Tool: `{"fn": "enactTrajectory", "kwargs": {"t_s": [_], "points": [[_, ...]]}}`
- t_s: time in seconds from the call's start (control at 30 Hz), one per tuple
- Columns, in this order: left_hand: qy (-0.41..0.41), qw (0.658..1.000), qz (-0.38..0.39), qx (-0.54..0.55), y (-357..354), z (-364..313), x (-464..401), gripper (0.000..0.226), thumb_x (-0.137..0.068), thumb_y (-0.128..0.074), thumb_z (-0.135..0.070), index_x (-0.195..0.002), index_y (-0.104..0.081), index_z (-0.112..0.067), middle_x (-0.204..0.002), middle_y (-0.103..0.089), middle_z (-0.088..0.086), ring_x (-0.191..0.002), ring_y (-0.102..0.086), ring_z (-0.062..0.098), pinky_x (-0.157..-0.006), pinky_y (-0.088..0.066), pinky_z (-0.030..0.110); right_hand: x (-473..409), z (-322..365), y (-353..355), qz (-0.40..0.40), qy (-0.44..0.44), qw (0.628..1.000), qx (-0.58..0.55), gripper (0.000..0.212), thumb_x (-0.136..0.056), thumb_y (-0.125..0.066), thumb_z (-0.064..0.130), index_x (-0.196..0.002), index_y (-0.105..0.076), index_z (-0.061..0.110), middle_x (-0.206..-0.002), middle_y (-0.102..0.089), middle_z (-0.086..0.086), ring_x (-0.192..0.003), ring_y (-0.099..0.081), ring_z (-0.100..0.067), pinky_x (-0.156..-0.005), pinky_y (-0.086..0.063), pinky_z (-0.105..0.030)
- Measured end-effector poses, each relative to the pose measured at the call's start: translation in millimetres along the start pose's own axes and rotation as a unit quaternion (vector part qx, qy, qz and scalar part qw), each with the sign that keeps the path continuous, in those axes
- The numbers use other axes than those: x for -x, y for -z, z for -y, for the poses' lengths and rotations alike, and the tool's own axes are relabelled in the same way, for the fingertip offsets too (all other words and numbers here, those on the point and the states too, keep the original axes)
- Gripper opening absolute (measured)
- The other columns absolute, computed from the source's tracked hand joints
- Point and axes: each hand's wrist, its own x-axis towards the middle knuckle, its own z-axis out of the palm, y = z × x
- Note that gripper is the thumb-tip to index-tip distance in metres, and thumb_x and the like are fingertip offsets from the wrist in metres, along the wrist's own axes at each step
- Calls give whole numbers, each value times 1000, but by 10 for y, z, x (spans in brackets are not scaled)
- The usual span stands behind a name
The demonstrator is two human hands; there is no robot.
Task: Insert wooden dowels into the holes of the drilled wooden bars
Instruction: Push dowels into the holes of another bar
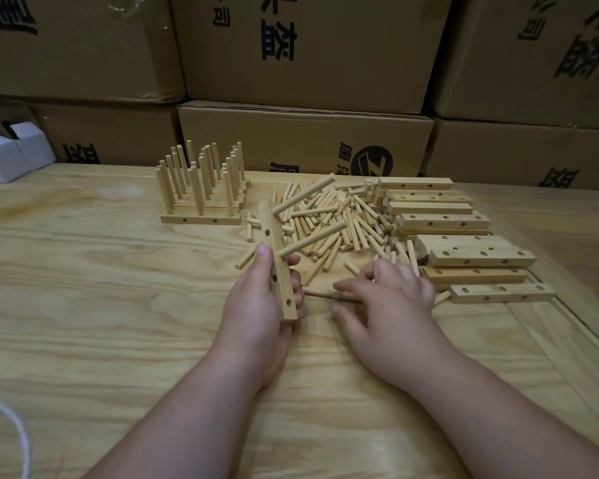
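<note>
Two dowels (306, 240) in left hand's (256, 305) bar (280, 267)

**Hidden and cut off**

The right hand (388, 305) covered most of one dowel (320, 294), so its grip was unclear. The left hand (260, 305) hid the held bar's (280, 264) lower side. Frame edges cropped the cardboard boxes (308, 46) and white cord (13, 430).

Pale wood-grain tabletop (83, 305) across the whole foreground, evenly and dimly lit. Behind it, stacked brown cardboard boxes (305, 50) printed with large black characters, forming a wall from edge to edge. At far left, small white cartons (4, 153), open at the top. In the lower left corner, a loop of white cord (18, 430).
</note>
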Motion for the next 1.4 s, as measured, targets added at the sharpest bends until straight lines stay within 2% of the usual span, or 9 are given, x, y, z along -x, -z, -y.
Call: {"fn": "enactTrajectory", "kwargs": {"t_s": [0.13,0.27,0.37,0.5,0.63,0.83,1.0,1.17,1.4], "points": [[1,1000,1,1,3,2,-1,48,-107,-39,-48,-95,-67,-11,-62,-51,0,-50,-44,11,-44,-37,24,0,-14,-9,-30,-5,1000,2,15,-89,-63,47,-101,-69,42,-102,-38,18,-110,-32,-10,-97,-12,-35],[1,1000,1,0,-3,5,0,47,-107,-39,-48,-95,-66,-11,-62,-50,0,-49,-43,11,-44,-36,24,-5,-27,3,-9,-20,999,40,25,-89,-58,52,-109,-68,40,-109,-39,18,-116,-32,-11,-100,-10,-38],[-2,1000,-2,-1,-11,5,-3,47,-107,-39,-47,-95,-66,-11,-62,-50,0,-49,-44,11,-44,-36,23,-12,-3,5,-5,-24,999,42,13,-93,-58,47,-99,-67,40,-110,-41,19,-118,-33,-11,-100,-11,-38],[-13,1000,-15,0,-3,4,0,46,-107,-39,-49,-96,-66,-13,-63,-52,-2,-50,-46,10,-46,-38,24,-28,18,74,-85,11,993,-78,6,-99,-47,36,-96,-49,41,-99,-52,22,-103,-43,-5,-92,-18,-31],[-18,1000,-25,-1,-3,3,9,47,-105,-41,-52,-98,-67,-14,-64,-54,-2,-52,-47,9,-47,-40,24,23,31,116,-54,91,978,-177,10,-101,-46,30,-99,-54,35,-87,-56,23,-100,-44,9,-92,-27,-23],[-22,999,-38,-17,-11,1,9,46,-104,-42,-53,-101,-69,-16,-65,-56,-3,-52,-53,7,-47,-43,25,34,47,122,-78,176,961,-200,9,-93,-61,22,-98,-68,20,-87,-58,17,-89,-53,-3,-84,-45,-34],[-28,999,-12,-12,-23,-4,30,42,-105,-41,-49,-108,-65,-14,-65,-52,-2,-53,-47,9,-49,-38,25,20,17,113,-100,199,950,-220,9,-91,-64,18,-97,-71,16,-86,-56,10,-87,-55,-12,-79,-48,-39],[-42,998,5,-49,-39,0,52,36,-106,-42,-48,-101,-64,-20,-67,-50,-3,-57,-43,9,-54,-36,27,20,5,83,-83,197,948,-236,9,-91,-66,21,-99,-70,17,-90,-56,9,-91,-57,-13,-77,-51,-41],[-29,999,10,-35,-40,-11,47,35,-106,-40,-49,-99,-62,-22,-68,-50,-3,-57,-42,10,-56,-36,28,13,-8,69,-78,190,947,-247,9,-92,-68,26,-98,-70,32,-83,-53,16,-81,-56,-7,-70,-43,-18]]}}
